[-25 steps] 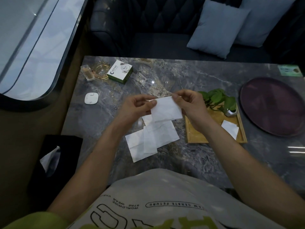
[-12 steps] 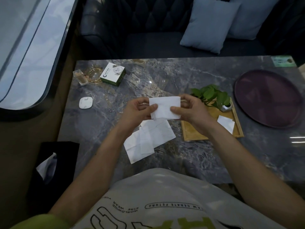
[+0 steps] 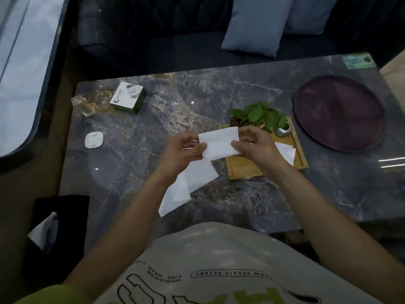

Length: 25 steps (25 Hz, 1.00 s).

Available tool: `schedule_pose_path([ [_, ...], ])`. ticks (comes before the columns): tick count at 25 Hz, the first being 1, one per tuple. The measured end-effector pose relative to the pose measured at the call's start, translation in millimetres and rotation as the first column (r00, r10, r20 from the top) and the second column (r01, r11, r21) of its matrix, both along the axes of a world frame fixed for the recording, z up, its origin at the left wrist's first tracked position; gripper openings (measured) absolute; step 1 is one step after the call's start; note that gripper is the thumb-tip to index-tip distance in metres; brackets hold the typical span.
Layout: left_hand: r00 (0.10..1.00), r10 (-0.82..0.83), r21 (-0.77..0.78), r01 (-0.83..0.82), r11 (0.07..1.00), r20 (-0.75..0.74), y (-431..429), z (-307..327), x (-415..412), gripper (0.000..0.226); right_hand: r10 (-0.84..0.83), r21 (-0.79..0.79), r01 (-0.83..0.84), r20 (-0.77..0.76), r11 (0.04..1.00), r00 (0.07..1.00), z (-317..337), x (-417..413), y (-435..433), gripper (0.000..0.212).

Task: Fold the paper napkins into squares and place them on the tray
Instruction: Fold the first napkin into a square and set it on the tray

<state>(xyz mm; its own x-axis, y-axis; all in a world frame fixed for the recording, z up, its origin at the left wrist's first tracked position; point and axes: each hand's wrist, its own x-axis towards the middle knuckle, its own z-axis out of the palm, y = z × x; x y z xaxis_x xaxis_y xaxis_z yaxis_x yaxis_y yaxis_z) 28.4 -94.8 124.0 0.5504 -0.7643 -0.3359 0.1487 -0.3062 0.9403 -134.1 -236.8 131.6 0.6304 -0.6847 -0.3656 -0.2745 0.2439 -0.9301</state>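
Head view: a white paper napkin [image 3: 219, 143], folded into a flat, smooth rectangle, was held in the air over the left edge of a rectangular wooden tray [image 3: 242, 170]. The left hand [image 3: 183, 150] and the right hand [image 3: 255, 145] each pinched one end between thumb and fingers. A small folded white square [image 3: 285, 150] lay on the tray.

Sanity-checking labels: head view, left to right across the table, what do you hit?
White puck → green-and-white box → left hand → held napkin → right hand → folded napkin → round purple platter.
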Motion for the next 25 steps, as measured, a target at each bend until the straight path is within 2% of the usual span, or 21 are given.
schedule_pose_path([
  [8,0.995,0.076,0.169,-0.085,0.982,0.06,-32,-35,-44,0.015,-0.026,-0.017,0.024,-0.146,1.0,0.989,-35,-35,-24,0.032],
  [12,0.991,0.094,0.233,-0.113,0.966,0.091,-41,-55,-63,0.02,-0.017,-0.088,-0.004,-0.229,0.996,0.973,-63,-54,-38,0.031],
  [16,0.981,0.15,0.235,-0.175,0.956,0.119,-51,-67,-83,0.024,0.036,-0.215,-0.097,-0.271,0.972,0.962,-86,-69,-45,0.029],
  [20,0.968,0.139,0.282,-0.196,0.939,0.211,-64,-88,-95,0.01,0.115,-0.273,-0.213,-0.333,0.938,0.936,-104,-73,-56,0.012],
  [25,0.957,0.102,0.382,-0.204,0.902,0.271,-77,-107,-109,0.021,0.195,-0.348,-0.354,-0.418,0.868,0.887,-120,-70,-68,0.017],
])
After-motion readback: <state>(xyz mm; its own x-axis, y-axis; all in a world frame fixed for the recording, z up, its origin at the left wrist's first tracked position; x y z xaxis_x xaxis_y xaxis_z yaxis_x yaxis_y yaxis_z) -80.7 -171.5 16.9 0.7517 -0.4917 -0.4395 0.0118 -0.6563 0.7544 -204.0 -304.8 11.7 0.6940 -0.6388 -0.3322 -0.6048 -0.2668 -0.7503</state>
